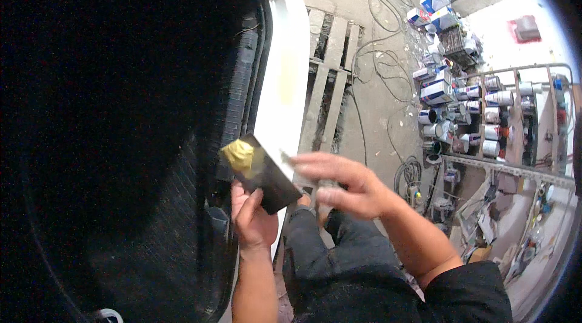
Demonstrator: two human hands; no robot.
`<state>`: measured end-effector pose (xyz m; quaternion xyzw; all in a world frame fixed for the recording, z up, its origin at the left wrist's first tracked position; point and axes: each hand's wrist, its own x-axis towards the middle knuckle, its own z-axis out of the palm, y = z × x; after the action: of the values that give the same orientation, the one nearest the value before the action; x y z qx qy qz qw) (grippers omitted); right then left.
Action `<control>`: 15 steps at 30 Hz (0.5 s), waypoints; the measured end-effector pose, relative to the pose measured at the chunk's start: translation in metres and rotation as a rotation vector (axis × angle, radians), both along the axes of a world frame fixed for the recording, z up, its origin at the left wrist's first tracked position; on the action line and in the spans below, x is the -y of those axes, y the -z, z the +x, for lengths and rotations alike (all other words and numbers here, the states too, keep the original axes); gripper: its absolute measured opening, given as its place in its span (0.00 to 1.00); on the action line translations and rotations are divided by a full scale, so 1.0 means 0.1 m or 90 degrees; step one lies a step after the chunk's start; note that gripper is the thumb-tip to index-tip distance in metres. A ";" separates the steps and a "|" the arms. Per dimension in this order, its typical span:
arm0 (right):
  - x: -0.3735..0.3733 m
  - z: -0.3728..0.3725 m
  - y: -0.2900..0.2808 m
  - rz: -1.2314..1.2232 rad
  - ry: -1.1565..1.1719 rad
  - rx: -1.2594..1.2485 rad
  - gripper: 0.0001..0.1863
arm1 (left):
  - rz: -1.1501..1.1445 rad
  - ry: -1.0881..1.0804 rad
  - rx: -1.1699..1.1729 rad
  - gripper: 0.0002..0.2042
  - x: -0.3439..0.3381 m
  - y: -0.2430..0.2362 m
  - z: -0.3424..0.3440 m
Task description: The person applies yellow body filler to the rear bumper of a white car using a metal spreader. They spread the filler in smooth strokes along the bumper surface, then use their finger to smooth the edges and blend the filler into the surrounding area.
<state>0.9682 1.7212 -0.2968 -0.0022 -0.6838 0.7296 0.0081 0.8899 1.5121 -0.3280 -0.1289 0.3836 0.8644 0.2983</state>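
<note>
My left hand (250, 217) is closed on the lower edge of a dark flat board (276, 185), with the thumb over its near face. A lump of yellow paste (240, 156) sits at the board's upper left end. At the board's right edge is my right hand (342, 180), its fingers pointing left and smeared by motion. A pale blur lies by its fingertips; whether the hand grips a thin tool cannot be made out. Just behind the board runs a white vehicle body edge (292, 38), bearing a faint yellowish patch (287, 83).
A dark vehicle interior (133, 141) fills the left side. Beyond the white edge, a wooden pallet (330, 50) lies on the floor. Hoses or cables (388, 20) trail across it to a coil (408, 176). Several cans stand on a rack (515, 135) at right, near boxes (436, 89).
</note>
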 end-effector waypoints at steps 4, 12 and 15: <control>0.05 -0.40 0.08 0.191 -0.025 -0.072 0.25 | -0.037 -0.045 -0.049 0.27 -0.22 -0.10 -0.36; -0.41 -1.08 0.38 0.457 -0.019 -0.021 0.23 | -0.127 -0.092 -0.124 0.24 -0.37 0.11 -0.87; -0.47 -1.09 0.21 0.554 -0.022 -0.027 0.26 | -0.165 -0.093 -0.147 0.23 -0.48 0.12 -0.76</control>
<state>0.8594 1.7679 -0.3178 0.0278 -0.9271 0.3736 0.0105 0.8141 1.5601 -0.3398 -0.0936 0.5129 0.8363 0.1696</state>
